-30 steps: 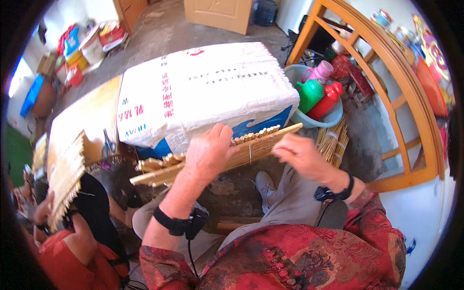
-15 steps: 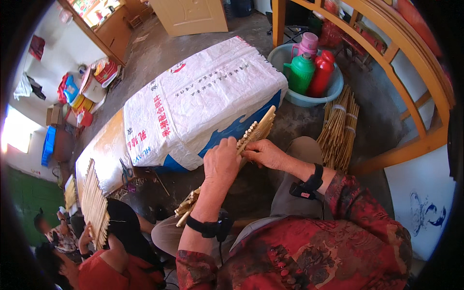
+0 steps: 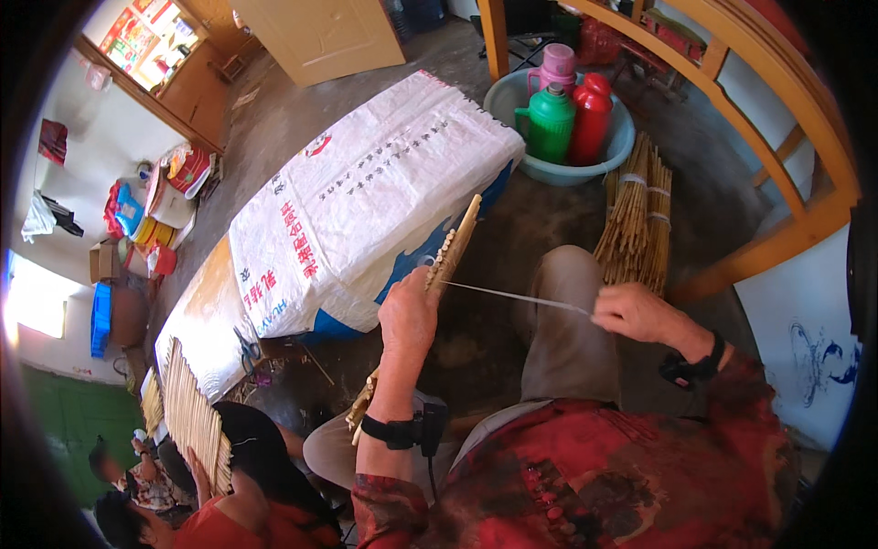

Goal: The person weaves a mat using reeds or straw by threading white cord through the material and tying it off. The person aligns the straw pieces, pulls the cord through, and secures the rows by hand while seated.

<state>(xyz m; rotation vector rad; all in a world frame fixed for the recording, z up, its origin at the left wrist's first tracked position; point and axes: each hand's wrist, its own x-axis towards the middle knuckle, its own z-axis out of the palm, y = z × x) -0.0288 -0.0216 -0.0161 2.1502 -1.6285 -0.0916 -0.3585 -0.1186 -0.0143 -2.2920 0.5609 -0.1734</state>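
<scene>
My left hand [image 3: 407, 311] is closed around a narrow mat of pale reed sticks [image 3: 453, 242], held on end and leaning right, its lower part showing beside my left forearm. A thin white string [image 3: 517, 296] runs taut from the mat to my right hand [image 3: 622, 313], whose closed fingers pinch it out over my right knee [image 3: 572, 311]. A white woven sack [image 3: 366, 201] with printing and a blue side lies over a block beyond my left hand, with scissors [image 3: 249, 352] at its near left end.
Tied stick bundles [image 3: 640, 220] stand at right beside a basin [image 3: 549, 172] holding three flasks [image 3: 551, 123]. A wooden frame [image 3: 786, 183] curves along the right. At lower left, a co-worker [image 3: 229, 522] holds a stick mat [image 3: 194, 412]; another person [image 3: 142, 480] sits behind.
My right hand has moved away from the mat to the right, drawing the string out straight. The mat has swung from near-horizontal to more upright in my left hand. The view has shifted.
</scene>
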